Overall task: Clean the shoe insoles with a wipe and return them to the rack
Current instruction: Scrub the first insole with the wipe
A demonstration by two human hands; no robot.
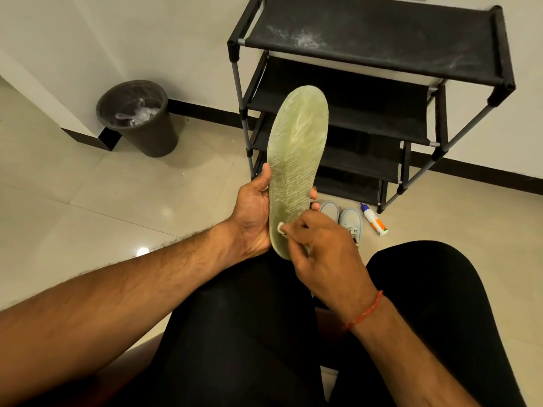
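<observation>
Insole (296,160), single, pale green, translucent, mesh-textured with whitish streaks, stands toe-up above the lap in front of the black rack (367,83), its lower half gripped at both edges by the left hand (252,212), while the right hand (323,248) pinches a small white wipe (280,228) in curled fingers against its heel end.

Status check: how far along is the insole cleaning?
Done: nothing clearly finished; the black fabric shoe rack shows no insole on its visible shelves. In hand: the left hand holds a pale green mesh insole upright while the right hand pinches a small white wipe against its heel end. Left: finish wiping, then return it to the rack.
</observation>
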